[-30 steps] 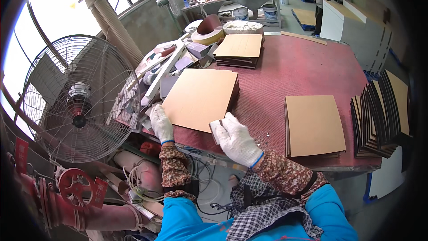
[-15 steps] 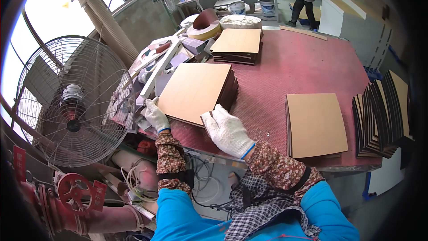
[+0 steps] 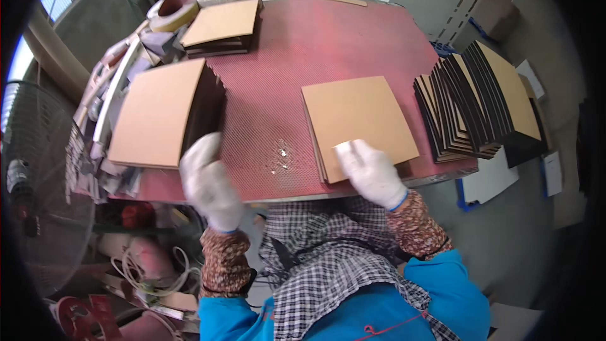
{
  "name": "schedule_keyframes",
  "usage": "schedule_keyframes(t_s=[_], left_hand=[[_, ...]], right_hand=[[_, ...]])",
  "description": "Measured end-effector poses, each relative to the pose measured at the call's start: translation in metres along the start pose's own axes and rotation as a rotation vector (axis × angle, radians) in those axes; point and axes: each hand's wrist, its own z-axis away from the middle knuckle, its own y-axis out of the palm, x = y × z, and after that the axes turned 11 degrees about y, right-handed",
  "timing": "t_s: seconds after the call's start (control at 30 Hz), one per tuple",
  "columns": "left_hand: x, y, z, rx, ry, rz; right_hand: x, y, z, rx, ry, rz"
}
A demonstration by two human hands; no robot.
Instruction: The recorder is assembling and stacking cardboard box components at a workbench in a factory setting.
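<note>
My right hand, in a white glove, is over the near edge of a low stack of tan boards at the middle right. Its fingers are drawn together; a small pale patch shows at the tips, and I cannot make out what, if anything, they grip. My left hand, also gloved, is smeared by motion in front of the table's near edge. It is beside the near right corner of a taller stack of tan boards with dark edges. Whether its fingers are closed does not show.
Both stacks lie on a red, textured worktable. A row of leaning dark-edged boards is at the right. Another board stack and a tape roll sit far left. A fan stands left; white crumbs dot the tabletop.
My view has swung right. My right hand has gone from the left stack to the right stack. My left hand has left the left stack's near left corner and moved right.
</note>
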Motion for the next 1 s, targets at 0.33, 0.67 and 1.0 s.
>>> schedule_keyframes(t_s=[0.33,0.67,1.0], left_hand=[[-0.004,0.214,0.034,0.543,-0.693,0.308],[-0.007,0.218,0.034,0.44,-0.704,0.504],[-0.007,0.218,0.039,0.424,-0.666,0.476]], right_hand=[[-0.085,-0.063,0.022,-0.127,0.246,0.573],[-0.089,-0.058,0.011,-0.126,0.128,0.65],[-0.113,-0.04,-0.103,-0.135,-0.046,0.733]])
